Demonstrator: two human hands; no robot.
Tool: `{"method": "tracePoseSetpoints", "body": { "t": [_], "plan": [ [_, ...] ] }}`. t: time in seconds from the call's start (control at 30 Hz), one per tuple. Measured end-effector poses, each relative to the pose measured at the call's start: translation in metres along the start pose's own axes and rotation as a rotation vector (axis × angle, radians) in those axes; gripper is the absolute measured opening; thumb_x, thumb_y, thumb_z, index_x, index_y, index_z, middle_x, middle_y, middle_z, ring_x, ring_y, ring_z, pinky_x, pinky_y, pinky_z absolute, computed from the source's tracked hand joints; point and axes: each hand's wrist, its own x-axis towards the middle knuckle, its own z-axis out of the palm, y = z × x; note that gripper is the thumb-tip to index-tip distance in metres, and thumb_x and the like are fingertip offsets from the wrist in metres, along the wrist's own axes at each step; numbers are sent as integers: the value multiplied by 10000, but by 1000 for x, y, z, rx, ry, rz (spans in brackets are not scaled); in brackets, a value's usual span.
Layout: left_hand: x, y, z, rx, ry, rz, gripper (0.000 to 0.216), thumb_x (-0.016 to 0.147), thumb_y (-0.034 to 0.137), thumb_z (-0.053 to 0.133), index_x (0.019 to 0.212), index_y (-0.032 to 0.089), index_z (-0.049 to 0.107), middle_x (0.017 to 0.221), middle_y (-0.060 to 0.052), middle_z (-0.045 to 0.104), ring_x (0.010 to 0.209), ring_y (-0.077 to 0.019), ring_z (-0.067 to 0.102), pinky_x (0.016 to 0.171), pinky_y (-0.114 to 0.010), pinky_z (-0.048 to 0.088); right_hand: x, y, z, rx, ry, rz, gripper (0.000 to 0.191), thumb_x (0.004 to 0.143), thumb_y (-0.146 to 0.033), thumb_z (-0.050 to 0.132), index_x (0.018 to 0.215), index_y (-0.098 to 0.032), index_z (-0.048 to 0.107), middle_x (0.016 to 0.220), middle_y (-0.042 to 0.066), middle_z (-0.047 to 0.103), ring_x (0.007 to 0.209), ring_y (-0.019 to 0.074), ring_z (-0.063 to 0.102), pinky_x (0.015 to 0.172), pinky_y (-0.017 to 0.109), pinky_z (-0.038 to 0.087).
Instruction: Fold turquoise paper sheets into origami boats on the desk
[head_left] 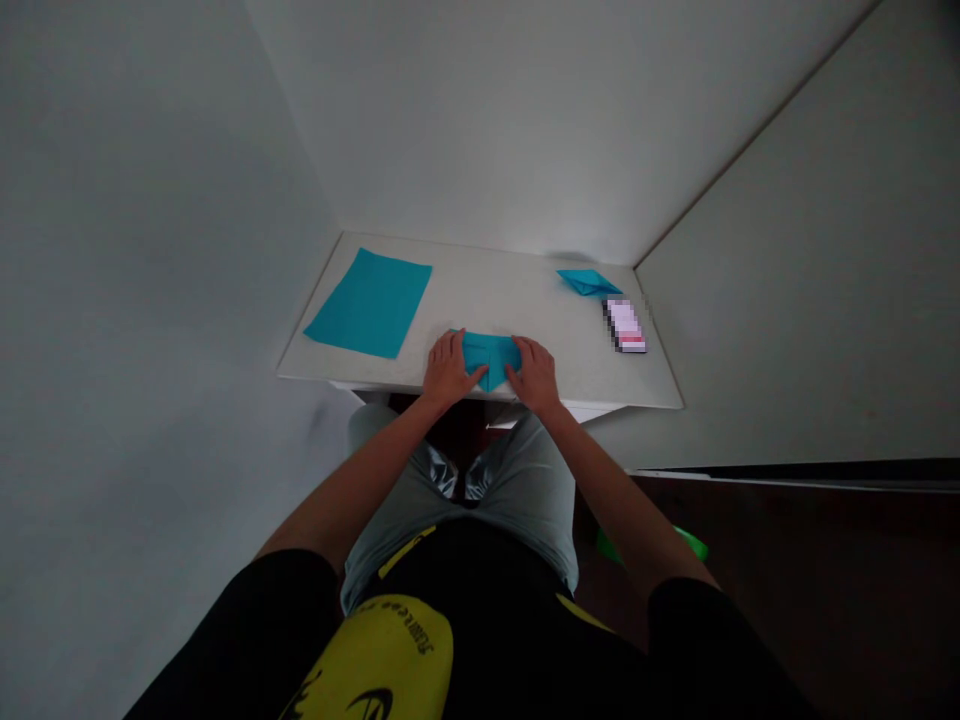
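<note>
Against a pale wall (465, 120), a white desk (495, 275) is seen, and at the middle of its near edge a folded blue paper (491, 355) is covered at its left end by the left hand (448, 370) and at its right end by the right hand (536, 373), both laid partly open with thumbs parted from fingers over the paper. Farther out, a flat blue sheet (375, 305) is spread at the left, while a pointed folded blue shape (589, 282) and a phone (626, 325), its screen blurred, are placed at the right.
</note>
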Motion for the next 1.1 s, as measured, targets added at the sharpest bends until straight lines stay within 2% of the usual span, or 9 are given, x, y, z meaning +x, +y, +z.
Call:
{"method": "tracePoseSetpoints", "body": {
  "t": [0.1, 0.17, 0.27, 0.5, 0.73, 0.87, 0.97, 1.1],
  "plan": [
    [3, 0, 3, 29, -58, 63, 679, 1087, 522, 559, 1624, 108, 524, 1745, -225, 452, 1677, -395, 332, 1377, -566, 259, -4, -15, 8, -8, -104, -84, 536, 1137, -307, 387, 1613, -145, 574, 1696, 185, 542, 1590, 338, 467, 1343, 596, 327],
    [7, 1, 5, 59, -115, 108, 610, 1127, 445, 450, 1649, 136, 521, 1790, -179, 408, 1718, -372, 254, 1404, -585, 188, -3, -22, 16, -2, -179, -97, 559, 1157, -314, 337, 1635, -124, 555, 1737, 177, 500, 1632, 320, 435, 1367, 583, 306],
    [18, 2, 9, 89, -180, 140, 650, 1145, 413, 363, 1724, 121, 421, 1825, -151, 344, 1734, -353, 216, 1417, -586, 147, 4, -27, 25, -5, -239, -72, 605, 1169, -347, 302, 1691, -98, 478, 1792, 168, 409, 1680, 318, 371, 1387, 593, 271],
    [39, -4, 11, 126, -238, 152, 731, 1134, 466, 373, 1764, 96, 331, 1857, -159, 231, 1746, -315, 178, 1429, -534, 99, 22, -16, 29, -46, -288, -70, 691, 1148, -416, 332, 1744, -69, 369, 1834, 168, 290, 1724, 315, 269, 1416, 585, 189],
    [47, -3, 7, 157, -334, 121, 874, 1105, 626, 423, 1782, 94, 273, 1874, -181, 151, 1757, -341, 91, 1422, -541, 79, 20, -1, 13, -91, -309, -23, 839, 1131, -614, 356, 1752, -50, 335, 1836, 192, 276, 1716, 336, 286, 1405, 556, 217],
    [49, 5, 0, 184, -341, 97, 777, 1104, 585, 463, 1759, 177, 370, 1889, -165, 84, 1759, -373, 15, 1396, -637, 68, 6, -6, -3, -144, -281, 37, 846, 1125, -680, 357, 1741, -100, 388, 1812, 184, 357, 1659, 363, 377, 1335, 548, 322],
    [45, 14, -6, 211, -293, 128, 589, 1121, 427, 459, 1674, 237, 530, 1875, -144, 206, 1742, -370, 138, 1383, -649, 103, -13, -19, -12, -182, -255, 73, 824, 1120, -698, 375, 1721, -139, 440, 1784, 178, 424, 1578, 394, 454, 1280, 568, 358],
    [35, 24, -11, 203, -206, 163, 513, 1102, 227, 429, 1525, 332, 699, 1687, -128, 542, 1553, -353, 462, 1287, -629, 322, -45, -46, -16, -157, -262, 23, 841, 1090, -743, 436, 1707, -173, 472, 1738, 169, 503, 1536, 423, 471, 1263, 596, 356]
  ]
}}
